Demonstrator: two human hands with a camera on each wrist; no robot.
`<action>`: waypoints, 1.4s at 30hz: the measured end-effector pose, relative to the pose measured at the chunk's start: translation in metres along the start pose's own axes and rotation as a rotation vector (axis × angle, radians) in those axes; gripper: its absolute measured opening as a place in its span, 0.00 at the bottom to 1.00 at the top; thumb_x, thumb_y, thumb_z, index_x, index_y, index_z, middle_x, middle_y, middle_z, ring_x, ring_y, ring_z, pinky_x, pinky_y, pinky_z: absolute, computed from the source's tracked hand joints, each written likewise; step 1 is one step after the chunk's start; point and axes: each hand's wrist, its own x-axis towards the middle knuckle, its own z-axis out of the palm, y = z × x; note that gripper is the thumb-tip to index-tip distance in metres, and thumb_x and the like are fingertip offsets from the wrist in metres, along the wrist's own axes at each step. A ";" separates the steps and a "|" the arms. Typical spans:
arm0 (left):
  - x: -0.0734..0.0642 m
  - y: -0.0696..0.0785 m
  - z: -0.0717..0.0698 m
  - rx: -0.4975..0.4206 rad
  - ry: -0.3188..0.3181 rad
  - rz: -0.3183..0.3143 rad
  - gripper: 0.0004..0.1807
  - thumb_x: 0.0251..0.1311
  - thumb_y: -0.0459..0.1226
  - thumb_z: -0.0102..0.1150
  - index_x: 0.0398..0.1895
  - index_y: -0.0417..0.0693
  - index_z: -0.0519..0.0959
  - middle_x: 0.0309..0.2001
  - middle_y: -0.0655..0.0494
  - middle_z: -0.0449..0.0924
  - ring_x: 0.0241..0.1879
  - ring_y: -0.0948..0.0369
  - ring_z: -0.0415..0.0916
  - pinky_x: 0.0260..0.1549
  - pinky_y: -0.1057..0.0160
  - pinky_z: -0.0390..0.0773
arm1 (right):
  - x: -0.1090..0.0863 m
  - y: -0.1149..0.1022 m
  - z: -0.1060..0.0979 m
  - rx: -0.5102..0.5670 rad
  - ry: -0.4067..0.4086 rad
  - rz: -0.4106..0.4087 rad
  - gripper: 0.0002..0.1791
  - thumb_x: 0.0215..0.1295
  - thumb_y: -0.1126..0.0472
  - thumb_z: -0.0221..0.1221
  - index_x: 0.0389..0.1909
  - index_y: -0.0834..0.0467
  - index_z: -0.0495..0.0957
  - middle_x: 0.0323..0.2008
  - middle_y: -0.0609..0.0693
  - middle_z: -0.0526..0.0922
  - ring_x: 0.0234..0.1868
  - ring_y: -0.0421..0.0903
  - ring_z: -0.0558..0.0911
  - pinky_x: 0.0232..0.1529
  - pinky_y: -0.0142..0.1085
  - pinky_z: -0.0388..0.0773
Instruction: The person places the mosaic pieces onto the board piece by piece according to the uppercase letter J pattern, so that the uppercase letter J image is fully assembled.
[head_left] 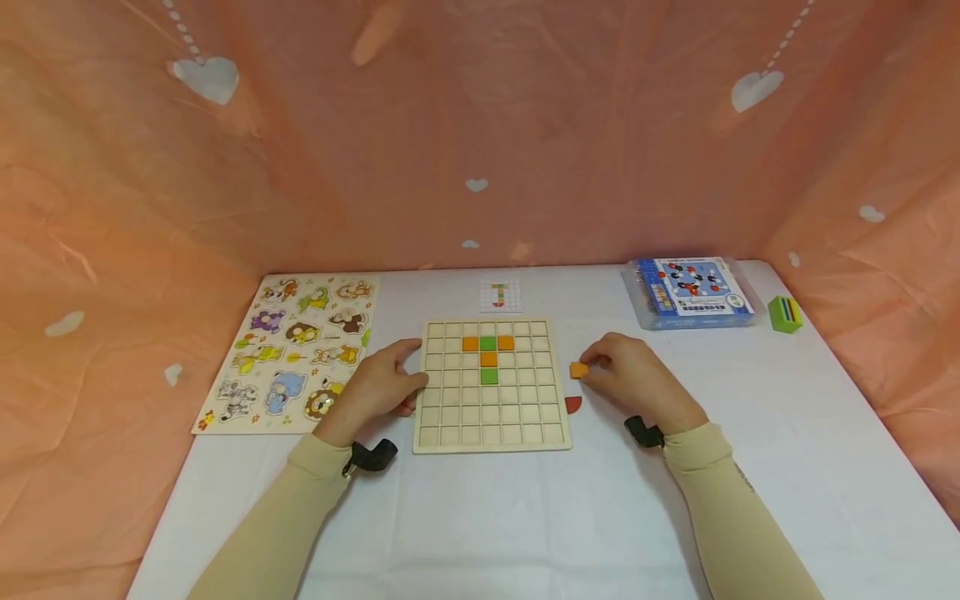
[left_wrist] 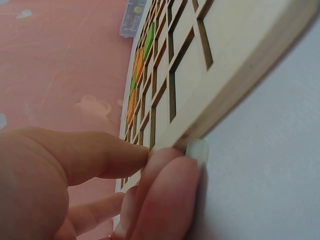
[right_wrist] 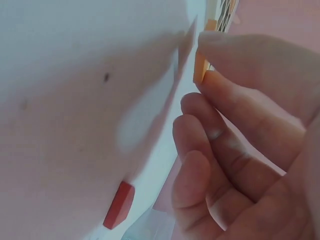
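Observation:
A wooden grid board lies on the white table with several orange and green square tiles set in a T shape, among them the lower green tile. My left hand holds the board's left edge, the thumb at the rim and the fingers bunched against its side. Right of the board, my right hand pinches an orange square tile between thumb and index finger, raised off the table; the other fingers curl loosely below. A red quarter-round piece lies beside the board's right edge.
Behind the board is a small pattern card. An animal puzzle board lies at the left. At the back right stand a clear plastic box with a molecule picture and a green block with coloured stripes.

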 end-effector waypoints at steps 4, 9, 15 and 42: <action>0.000 0.000 0.000 0.001 -0.001 0.004 0.39 0.73 0.38 0.65 0.85 0.51 0.63 0.28 0.51 0.81 0.22 0.62 0.82 0.26 0.62 0.89 | 0.001 -0.005 0.002 0.023 -0.001 0.002 0.11 0.69 0.56 0.71 0.46 0.57 0.91 0.44 0.50 0.88 0.46 0.50 0.83 0.55 0.49 0.83; -0.001 0.000 0.000 0.011 0.000 0.011 0.39 0.73 0.38 0.65 0.85 0.50 0.63 0.27 0.51 0.81 0.21 0.62 0.82 0.26 0.62 0.89 | 0.003 -0.020 0.006 0.053 -0.029 0.006 0.12 0.68 0.55 0.71 0.47 0.56 0.91 0.45 0.49 0.88 0.45 0.49 0.82 0.51 0.46 0.84; 0.000 -0.001 -0.002 0.003 -0.005 0.010 0.39 0.73 0.38 0.65 0.85 0.51 0.62 0.27 0.50 0.82 0.21 0.62 0.82 0.27 0.62 0.90 | 0.014 -0.048 0.018 0.047 -0.067 -0.073 0.11 0.66 0.58 0.72 0.46 0.58 0.90 0.44 0.50 0.87 0.41 0.47 0.81 0.46 0.41 0.82; 0.001 -0.001 -0.001 0.029 0.002 0.011 0.39 0.73 0.39 0.65 0.85 0.52 0.63 0.26 0.52 0.81 0.20 0.62 0.82 0.25 0.62 0.89 | 0.023 -0.097 0.059 -0.113 -0.072 -0.273 0.07 0.66 0.58 0.74 0.42 0.55 0.92 0.39 0.45 0.86 0.44 0.44 0.82 0.50 0.40 0.86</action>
